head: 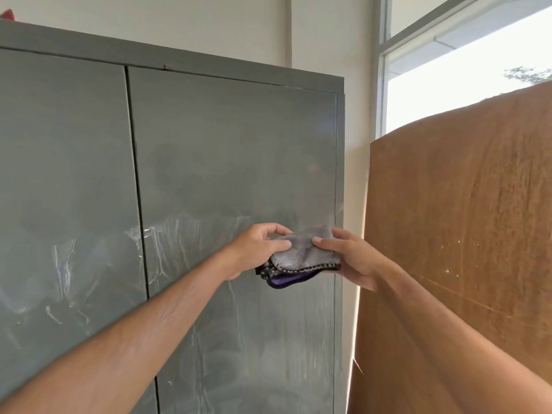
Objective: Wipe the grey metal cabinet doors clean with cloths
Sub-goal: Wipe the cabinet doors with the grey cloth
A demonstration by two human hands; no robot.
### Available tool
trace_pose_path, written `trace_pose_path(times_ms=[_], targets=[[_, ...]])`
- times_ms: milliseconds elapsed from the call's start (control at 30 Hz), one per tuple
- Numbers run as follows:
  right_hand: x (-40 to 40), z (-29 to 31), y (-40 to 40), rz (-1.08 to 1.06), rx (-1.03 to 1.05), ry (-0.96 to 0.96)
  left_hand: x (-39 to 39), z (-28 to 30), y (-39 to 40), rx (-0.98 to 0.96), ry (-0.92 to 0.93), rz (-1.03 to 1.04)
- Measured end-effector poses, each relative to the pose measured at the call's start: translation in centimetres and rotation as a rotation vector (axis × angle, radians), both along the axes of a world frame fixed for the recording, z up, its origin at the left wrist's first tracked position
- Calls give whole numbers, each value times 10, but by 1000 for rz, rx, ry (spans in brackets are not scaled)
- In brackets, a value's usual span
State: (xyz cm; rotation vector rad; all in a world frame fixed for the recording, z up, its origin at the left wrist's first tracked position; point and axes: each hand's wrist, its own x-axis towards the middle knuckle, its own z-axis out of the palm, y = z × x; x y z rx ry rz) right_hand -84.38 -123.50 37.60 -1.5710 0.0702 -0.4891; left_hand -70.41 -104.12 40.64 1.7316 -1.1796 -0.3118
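fingers: left hand [259, 246] thumb and fingers pinched on the left end of the cloth [301, 256]; right hand [348, 258] thumb on top, fingers under its right end
cloth: grey, folded, purple layer at the lower edge, held between both hands in front of the right door [233, 162], near that door's right edge
doors: left door [65, 162] and right door shut, wet streaks across the lower halves
right of cabinet: brown board [460, 228], window [466, 73] above it
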Motion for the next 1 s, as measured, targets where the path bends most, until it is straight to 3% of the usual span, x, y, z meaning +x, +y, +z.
trace_pose_path(times_ms=[67,200,267,467,667,767,900,1000], targets=[[-3,2,-6,-52,-75,31,-1,1,-2,14,-17,25],[-1,0,-12,-246,-142,-68,-1,-1,-15,4,188,-79],[4,-2,-16,-368,-192,-128,-1,-2,-30,-37,141,-41],[22,6,-37,-835,-291,-284,-10,21,-81,-209,-280,136],[47,41,-63,-1012,-246,-420,-9,56,-132,-332,-608,267],[64,39,-71,-1049,-480,-385,4,54,-141,-250,-858,304],[84,12,-66,-1075,-851,-343,20,50,-139,-281,-1266,413],[96,7,-56,-1199,-976,-233,36,54,-123,-296,-1382,360]])
